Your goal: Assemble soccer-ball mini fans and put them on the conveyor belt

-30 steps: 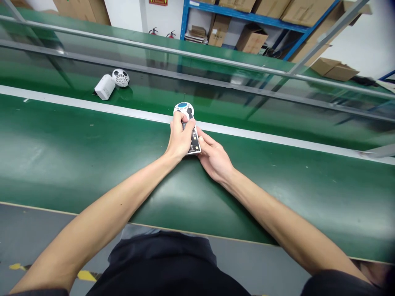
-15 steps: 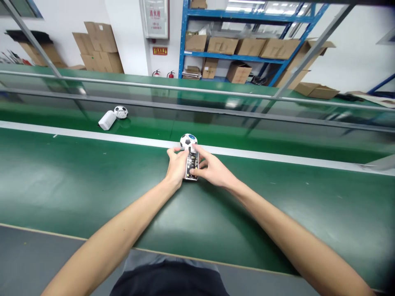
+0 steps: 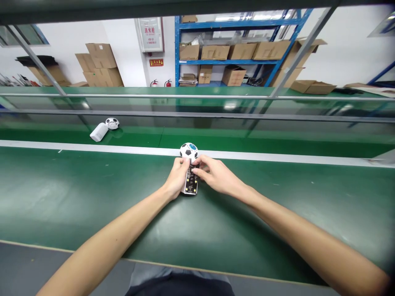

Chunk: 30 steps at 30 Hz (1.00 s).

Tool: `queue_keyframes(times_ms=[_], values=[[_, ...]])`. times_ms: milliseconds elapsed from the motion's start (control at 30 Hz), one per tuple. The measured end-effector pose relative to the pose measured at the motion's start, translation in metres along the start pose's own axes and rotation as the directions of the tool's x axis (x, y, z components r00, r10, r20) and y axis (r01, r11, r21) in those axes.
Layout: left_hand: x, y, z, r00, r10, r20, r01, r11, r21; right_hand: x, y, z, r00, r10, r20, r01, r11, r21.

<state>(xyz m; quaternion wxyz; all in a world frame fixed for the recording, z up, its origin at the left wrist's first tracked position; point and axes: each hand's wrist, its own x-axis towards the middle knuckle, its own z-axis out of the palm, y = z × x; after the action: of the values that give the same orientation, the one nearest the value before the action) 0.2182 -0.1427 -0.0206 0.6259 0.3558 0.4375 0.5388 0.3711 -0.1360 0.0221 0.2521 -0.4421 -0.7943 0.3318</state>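
A white device with a soccer-ball-patterned head (image 3: 188,151) sits at the bench's white strip. Its body lies toward me, with a black circuit board (image 3: 191,186) facing up, dotted with small yellow parts. My left hand (image 3: 177,177) is closed around the left side of the body, thumb near the neck below the ball. At the board's upper right, my right hand (image 3: 217,174) has thumb and forefinger drawn close together over the board. Whatever lies between those fingertips is too small or too hidden to make out.
Farther left, beyond the white strip (image 3: 138,149), lie a second soccer-ball head (image 3: 112,123) and a white casing (image 3: 99,132) beside it. Metal rails (image 3: 216,116) run across behind the green bench (image 3: 77,197). Cardboard boxes (image 3: 215,52) fill a blue rack (image 3: 177,45) at the back.
The view has tilted up a little, so everything sits lower. My right thumb and forefinger have drawn closer together near the board's top, uncovering its lower part. My left hand keeps its hold.
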Motion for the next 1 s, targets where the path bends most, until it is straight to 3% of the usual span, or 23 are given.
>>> queue_keyframes(times_ms=[133, 333, 400, 467, 567, 700, 800, 867, 933, 1000], values=[[-0.005, 0.016, -0.002, 0.977, 0.132, 0.17, -0.172, 0.952, 0.253, 0.004, -0.005, -0.013, 0.986, -0.143, -0.082, 0.126, 0.974, -0.187], [-0.007, 0.034, -0.011, 0.951, 0.121, 0.284, -0.261, 0.806, 0.531, 0.01, -0.007, -0.031, 0.986, -0.157, 0.057, 0.166, 0.956, -0.242], [-0.005, 0.033, -0.014, 0.949, 0.091, 0.301, -0.247, 0.806, 0.538, 0.013, -0.005, -0.036, 0.984, -0.119, 0.129, 0.138, 0.979, -0.151], [-0.002, 0.032, -0.017, 0.947, 0.066, 0.313, -0.24, 0.792, 0.561, 0.018, -0.002, -0.038, 0.971, -0.033, 0.238, 0.017, 0.998, 0.067], [-0.001, 0.032, -0.021, 0.952, 0.114, 0.285, -0.28, 0.704, 0.653, 0.026, 0.002, -0.037, 0.945, 0.109, 0.308, -0.219, 0.912, 0.347], [-0.014, 0.04, -0.018, 0.917, 0.239, 0.318, -0.397, 0.482, 0.781, 0.033, 0.003, -0.031, 0.942, 0.255, 0.218, -0.333, 0.788, 0.517], [-0.024, 0.045, -0.012, 0.885, 0.227, 0.406, -0.454, 0.229, 0.861, 0.035, -0.003, -0.026, 0.94, 0.287, 0.183, -0.338, 0.722, 0.604], [-0.026, 0.046, -0.009, 0.889, 0.224, 0.4, -0.431, 0.113, 0.895, 0.032, -0.007, -0.02, 0.944, 0.311, 0.111, -0.304, 0.685, 0.662], [-0.025, 0.047, -0.009, 0.9, 0.211, 0.382, -0.406, 0.088, 0.909, 0.025, -0.01, -0.011, 0.947, 0.32, -0.026, -0.221, 0.707, 0.671], [-0.023, 0.047, -0.011, 0.906, 0.201, 0.372, -0.403, 0.149, 0.903, 0.016, -0.012, 0.001, 0.95, 0.245, -0.191, -0.117, 0.85, 0.513]])
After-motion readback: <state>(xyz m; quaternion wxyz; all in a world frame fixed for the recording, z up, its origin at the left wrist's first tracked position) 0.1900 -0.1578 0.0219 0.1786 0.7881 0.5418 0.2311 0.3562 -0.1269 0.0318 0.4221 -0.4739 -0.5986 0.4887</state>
